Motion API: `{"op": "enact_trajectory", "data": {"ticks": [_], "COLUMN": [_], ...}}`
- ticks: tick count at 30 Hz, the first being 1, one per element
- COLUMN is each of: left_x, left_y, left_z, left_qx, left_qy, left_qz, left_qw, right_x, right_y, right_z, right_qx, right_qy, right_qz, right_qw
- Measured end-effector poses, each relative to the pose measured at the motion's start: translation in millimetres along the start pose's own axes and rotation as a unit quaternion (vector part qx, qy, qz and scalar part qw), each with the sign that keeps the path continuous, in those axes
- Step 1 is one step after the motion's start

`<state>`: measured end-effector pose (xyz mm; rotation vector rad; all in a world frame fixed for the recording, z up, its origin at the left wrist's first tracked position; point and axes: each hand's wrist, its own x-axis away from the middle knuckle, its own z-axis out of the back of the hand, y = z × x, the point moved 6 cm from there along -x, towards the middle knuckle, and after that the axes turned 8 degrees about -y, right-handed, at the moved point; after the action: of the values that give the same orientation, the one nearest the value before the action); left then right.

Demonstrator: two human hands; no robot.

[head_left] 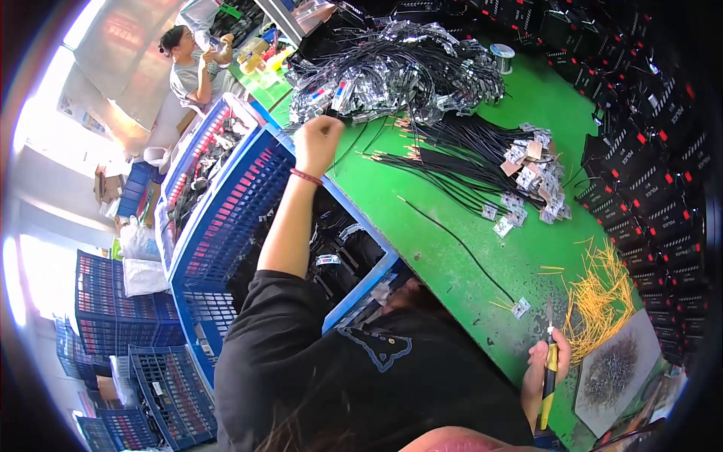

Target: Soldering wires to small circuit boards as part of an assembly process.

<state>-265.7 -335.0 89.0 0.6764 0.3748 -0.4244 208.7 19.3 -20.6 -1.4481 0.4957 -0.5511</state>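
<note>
My left hand (318,143) is raised at the table's left edge, its fingers closed at the near side of a heap of silver reflector pieces with black cables (407,83). Whatever those fingers pinch is too small to make out. Low on the right, my right hand (533,373) grips a yellow and black soldering iron (551,369), tip pointing up and away from me. Just left of its tip, one small white circuit board (520,307) lies flat, a black cable (459,239) running from it across the green table. Thin yellow wires lie beside that board.
Boards with black cables (527,173) are bunched mid-table. Loose yellow wires (599,294) and a grey, scorched plate (614,373) lie at right. A solder spool (501,57) stands behind. Black panels (633,158) line the right. Blue crates (226,218) stand left; another person (194,71) sits beyond.
</note>
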Motion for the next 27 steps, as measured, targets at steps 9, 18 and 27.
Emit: {"op": "enact_trajectory", "data": {"ticks": [9, 18, 27], "left_x": [-72.7, -44.6, -54.3], "left_y": [-12.2, 160.3, 198.9], "left_z": [-22.4, -48.3, -229.7], "left_qx": [-0.110, 0.052, -0.400], "left_qy": [-0.059, -0.026, -0.220], "left_qz": [-0.013, -0.316, -0.382], "left_qw": [0.992, 0.947, 0.804], "right_x": [-9.9, -15.1, -15.2], "right_y": [10.3, 9.2, 0.7], "right_z": [-7.6, -16.3, -18.7], "right_qx": [0.060, 0.036, 0.057], "right_qy": [0.049, 0.021, -0.016], "right_qz": [0.035, 0.059, 0.138], "right_qw": [0.996, 0.997, 0.989]}}
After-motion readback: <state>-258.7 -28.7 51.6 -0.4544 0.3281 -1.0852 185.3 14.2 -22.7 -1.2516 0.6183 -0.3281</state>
